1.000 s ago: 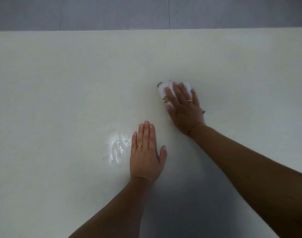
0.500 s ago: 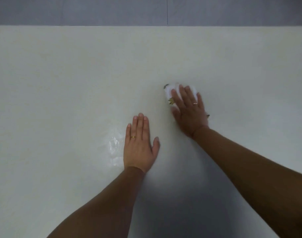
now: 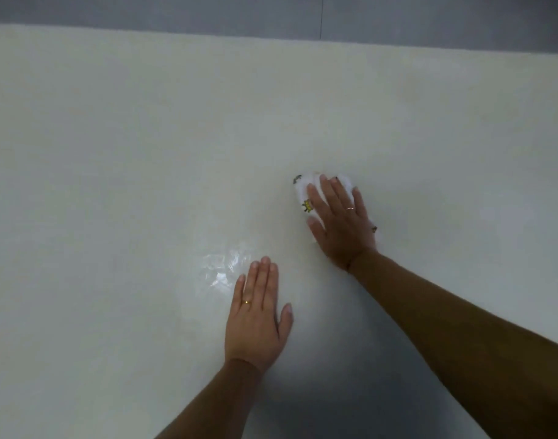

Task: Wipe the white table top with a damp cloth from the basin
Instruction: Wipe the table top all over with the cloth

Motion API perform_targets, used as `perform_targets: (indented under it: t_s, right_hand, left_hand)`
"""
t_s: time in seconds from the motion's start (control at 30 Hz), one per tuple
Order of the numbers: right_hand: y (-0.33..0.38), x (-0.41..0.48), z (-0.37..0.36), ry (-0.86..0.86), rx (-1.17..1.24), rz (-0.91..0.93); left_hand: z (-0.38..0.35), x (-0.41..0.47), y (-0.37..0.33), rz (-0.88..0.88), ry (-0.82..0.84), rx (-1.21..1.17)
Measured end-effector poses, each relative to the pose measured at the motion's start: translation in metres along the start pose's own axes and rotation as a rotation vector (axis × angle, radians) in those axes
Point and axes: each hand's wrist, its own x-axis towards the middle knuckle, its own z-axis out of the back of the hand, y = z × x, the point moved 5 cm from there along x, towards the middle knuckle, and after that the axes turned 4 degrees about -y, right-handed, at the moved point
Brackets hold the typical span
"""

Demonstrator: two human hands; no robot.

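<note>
Wet patch (image 3: 225,269) shines on the white table top (image 3: 112,153). Your left hand (image 3: 257,321) lies flat beside it, fingers together, holding nothing. Your right hand (image 3: 342,223) presses flat on the cloth (image 3: 303,193), fingers slightly spread, mid-table.

Both hands flat, fingers extended: left hand (image 3: 255,315) nearer, right hand (image 3: 341,223) apparently pressing.

Soft, even light; glare on a wet patch (image 3: 225,264) of the table top (image 3: 112,153), a shadow near the bottom edge, slightly blurred.

White printed cloth (image 3: 306,191) bunched flat on white table top (image 3: 144,137).
</note>
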Motion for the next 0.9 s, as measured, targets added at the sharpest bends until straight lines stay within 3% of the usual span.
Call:
perform_targets:
  t_s: [0.1, 0.2, 0.27, 0.33, 0.4, 0.47, 0.6, 0.7, 0.77, 0.9]
  right_hand:
    - [-0.044, -0.007, -0.001, 0.018, 0.021, -0.303]
    - [-0.026, -0.010, -0.003, -0.044, 0.053, -0.564]
    - [0.011, -0.014, -0.009, -0.033, 0.052, -0.519]
    - [0.043, -0.022, -0.012, -0.015, 0.065, -0.315]
    - [0.042, -0.027, -0.011, -0.019, 0.069, -0.144]
    - [0.014, -0.031, -0.009, -0.036, 0.033, -0.108]
    - [-0.063, -0.046, -0.003, -0.062, 0.031, -0.442]
    - [-0.048, -0.050, -0.005, -0.076, 0.079, -0.680]
    - [-0.005, -0.053, -0.008, -0.065, 0.076, -0.601]
    - [0.045, -0.077, -0.012, 0.002, 0.023, -0.118]
  left_hand:
    - [0.002, -0.001, -0.003, 0.003, 0.009, -0.033]
    - [0.001, 0.000, -0.002, 0.004, 0.004, -0.016]
    - [0.001, 0.000, -0.002, 0.008, 0.003, -0.003]
    - [0.002, 0.000, -0.003, 0.019, 0.006, 0.022]
    - [0.003, 0.000, -0.003, 0.015, -0.004, 0.026]
    - [0.003, -0.002, -0.003, 0.007, -0.019, 0.004]
    - [0.003, -0.001, -0.003, -0.010, -0.052, -0.015]
    - [0.001, -0.001, -0.003, -0.005, -0.058, 0.000]
    - [0.001, -0.002, -0.002, -0.007, -0.050, 0.033]
    - [0.005, -0.005, -0.006, -0.012, -0.038, 0.053]
